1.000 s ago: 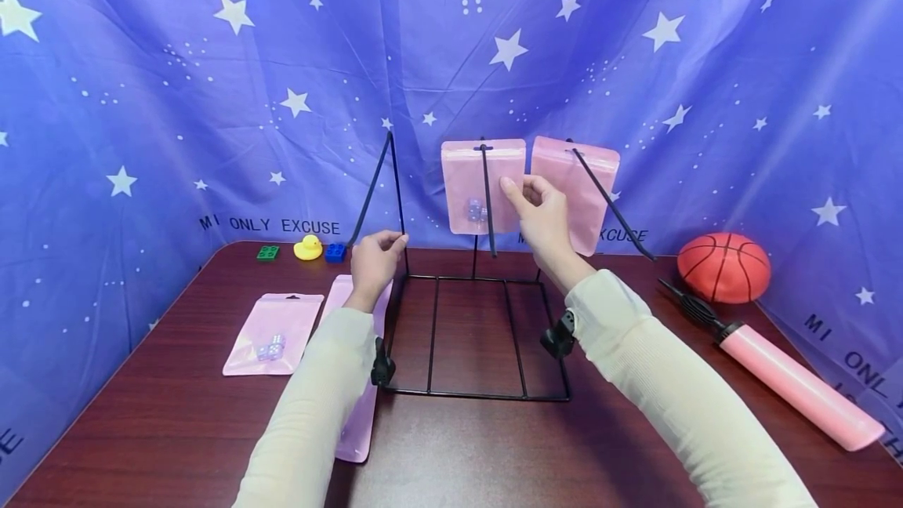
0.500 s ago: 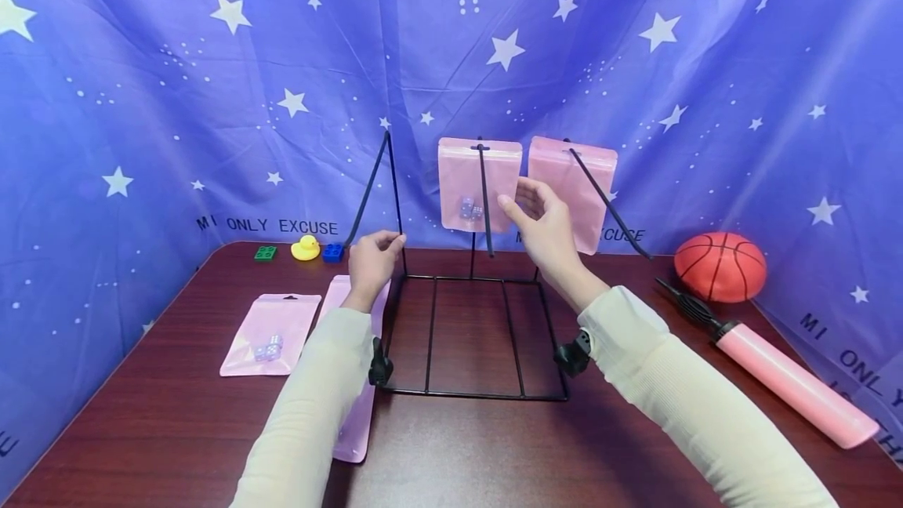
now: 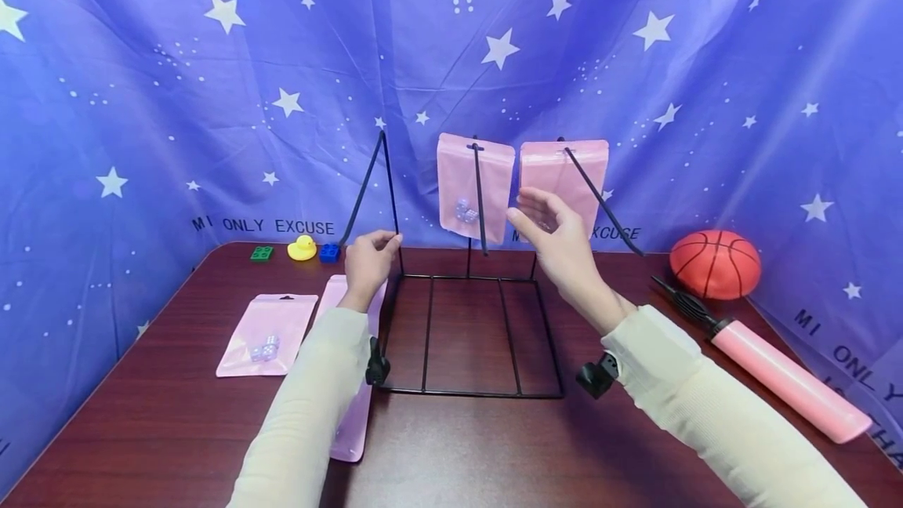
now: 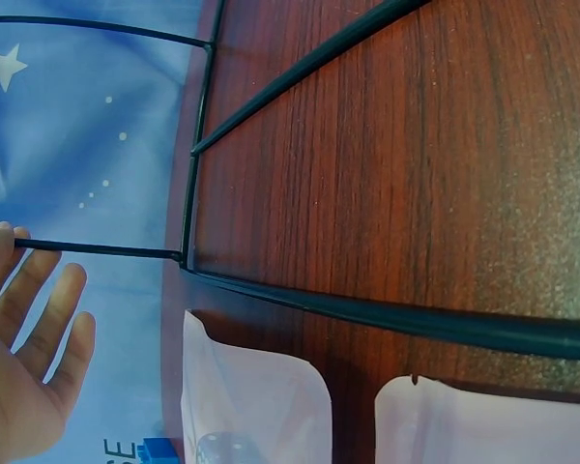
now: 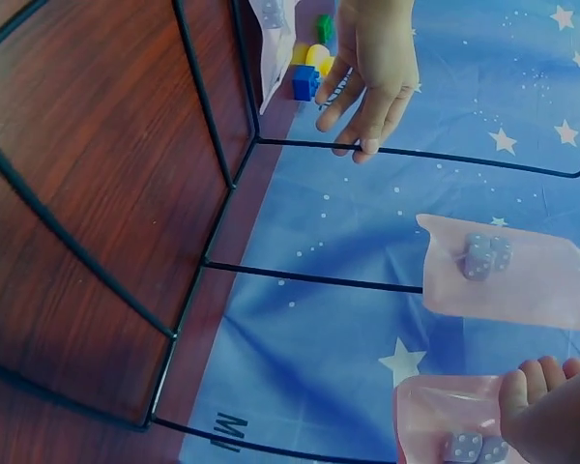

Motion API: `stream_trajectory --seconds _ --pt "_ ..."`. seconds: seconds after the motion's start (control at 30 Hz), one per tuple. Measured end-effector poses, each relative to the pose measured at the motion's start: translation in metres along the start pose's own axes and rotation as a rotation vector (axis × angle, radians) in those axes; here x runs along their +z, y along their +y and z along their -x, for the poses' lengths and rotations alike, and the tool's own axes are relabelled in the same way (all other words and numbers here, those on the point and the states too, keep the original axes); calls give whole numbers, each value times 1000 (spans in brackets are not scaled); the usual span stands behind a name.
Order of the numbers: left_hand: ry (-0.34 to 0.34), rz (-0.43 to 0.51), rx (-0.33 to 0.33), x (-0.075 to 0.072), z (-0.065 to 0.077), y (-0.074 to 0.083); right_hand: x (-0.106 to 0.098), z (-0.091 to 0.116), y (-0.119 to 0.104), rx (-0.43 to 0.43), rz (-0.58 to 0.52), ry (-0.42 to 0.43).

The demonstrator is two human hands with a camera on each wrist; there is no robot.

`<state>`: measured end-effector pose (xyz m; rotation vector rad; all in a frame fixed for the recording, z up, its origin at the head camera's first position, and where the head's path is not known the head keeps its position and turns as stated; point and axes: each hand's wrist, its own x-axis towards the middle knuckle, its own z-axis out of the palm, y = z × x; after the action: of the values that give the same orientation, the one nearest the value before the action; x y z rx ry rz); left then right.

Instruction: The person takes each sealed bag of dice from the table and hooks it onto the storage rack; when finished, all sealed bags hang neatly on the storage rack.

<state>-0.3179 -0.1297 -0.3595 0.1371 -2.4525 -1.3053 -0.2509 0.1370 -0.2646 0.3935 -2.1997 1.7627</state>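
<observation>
A black wire rack [image 3: 470,394] stands on the table. My left hand [image 3: 368,269] pinches its left upright between thumb and finger, as the left wrist view also shows. Two pink zip pouches hang by their slots: the middle pouch [image 3: 497,179] and the right pouch [image 3: 539,163], both with dice inside. My right hand [image 3: 564,253] hovers in front of the right pouch, fingers loosely bent, holding nothing. Its thumb is near the middle pouch's edge. Flat on the table lie a pouch with dice [image 3: 243,347] and a longer pouch [image 3: 353,429] partly under my left arm.
The left hook [image 3: 363,194] of the rack bears no pouch. At the back left sit a green block [image 3: 262,254], a yellow duck [image 3: 302,248] and a blue block [image 3: 329,253]. A basketball [image 3: 716,263] and a pink pump [image 3: 790,381] lie on the right.
My right hand has let go of the middle pouch and moved right and slightly down, its fingers spreading. Both hanging pouches have swung a little. My left hand stays on the upright.
</observation>
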Motion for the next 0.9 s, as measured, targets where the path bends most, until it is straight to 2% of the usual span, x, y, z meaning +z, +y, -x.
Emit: stream_trajectory --seconds 0.3,0.47,0.67,0.9 --pt "0 -8 2 0 -1 -2 -26 17 8 -49 114 -29" --pt "-1 -11 1 1 -1 -3 -44 25 18 -31 157 -68" --pt "-2 -5 4 1 -1 -2 -60 30 38 1 144 -112" --pt "-9 -7 9 1 -1 -3 -72 33 65 49 123 -103"
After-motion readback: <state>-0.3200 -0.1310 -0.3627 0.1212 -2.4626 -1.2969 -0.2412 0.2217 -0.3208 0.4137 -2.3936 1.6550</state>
